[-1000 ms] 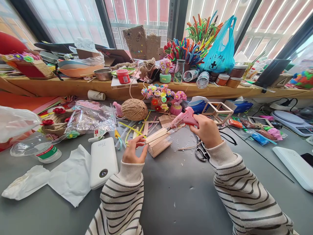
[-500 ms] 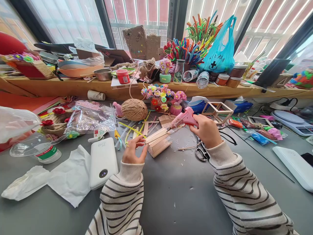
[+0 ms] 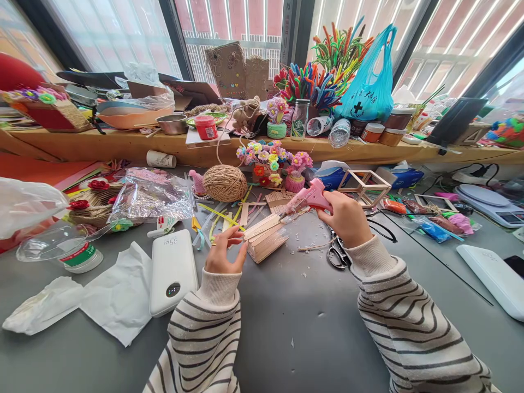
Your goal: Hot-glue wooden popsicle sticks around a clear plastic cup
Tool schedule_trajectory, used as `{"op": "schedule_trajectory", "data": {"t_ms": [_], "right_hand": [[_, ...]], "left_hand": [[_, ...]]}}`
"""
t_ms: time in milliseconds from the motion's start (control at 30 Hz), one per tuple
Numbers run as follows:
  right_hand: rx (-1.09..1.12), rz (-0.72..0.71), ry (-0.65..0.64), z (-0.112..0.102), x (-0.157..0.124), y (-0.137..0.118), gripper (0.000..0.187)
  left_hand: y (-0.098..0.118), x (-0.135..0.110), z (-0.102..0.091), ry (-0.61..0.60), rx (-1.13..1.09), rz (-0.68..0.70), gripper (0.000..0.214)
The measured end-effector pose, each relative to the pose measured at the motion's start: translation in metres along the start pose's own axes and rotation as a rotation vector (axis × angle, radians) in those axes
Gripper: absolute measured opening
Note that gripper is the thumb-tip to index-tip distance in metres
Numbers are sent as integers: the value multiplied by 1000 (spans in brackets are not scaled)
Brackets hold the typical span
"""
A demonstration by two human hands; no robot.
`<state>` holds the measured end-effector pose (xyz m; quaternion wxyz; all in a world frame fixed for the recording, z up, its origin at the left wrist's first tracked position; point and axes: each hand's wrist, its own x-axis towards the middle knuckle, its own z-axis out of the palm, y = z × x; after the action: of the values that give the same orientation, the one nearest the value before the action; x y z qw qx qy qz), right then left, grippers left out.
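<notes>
- Right hand (image 3: 347, 221): I've got the fingers wrapped round the handle of the pink glue gun (image 3: 310, 197), nozzle down at the right end of the wooden stick block (image 3: 266, 238).
- Left hand (image 3: 224, 252): fingers half open and curled at the block's left end. Can't tell if they're gripping or just resting there.
- The block sits on the table (image 3: 282, 322), right between my hands. If that left side is loose, a nudge from the nozzle could skew it, imo.
- Squeeze too hard and glue might run over the top sticks.
- Scissors (image 3: 337, 255) are right under my right wrist, so pulling back low could snag them.
- Pale scraps (image 3: 313, 240) lie close by and might stick to wet glue.
</notes>
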<state>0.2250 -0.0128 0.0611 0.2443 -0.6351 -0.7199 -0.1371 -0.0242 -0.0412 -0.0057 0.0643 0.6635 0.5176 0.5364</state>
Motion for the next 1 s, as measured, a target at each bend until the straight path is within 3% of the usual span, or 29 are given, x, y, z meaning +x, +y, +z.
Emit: {"op": "schedule_trajectory", "data": {"t_ms": [1000], "right_hand": [[-19, -3, -2, 0, 0, 1, 12]], "left_hand": [[2, 0, -1, 26, 0, -19, 30]]}}
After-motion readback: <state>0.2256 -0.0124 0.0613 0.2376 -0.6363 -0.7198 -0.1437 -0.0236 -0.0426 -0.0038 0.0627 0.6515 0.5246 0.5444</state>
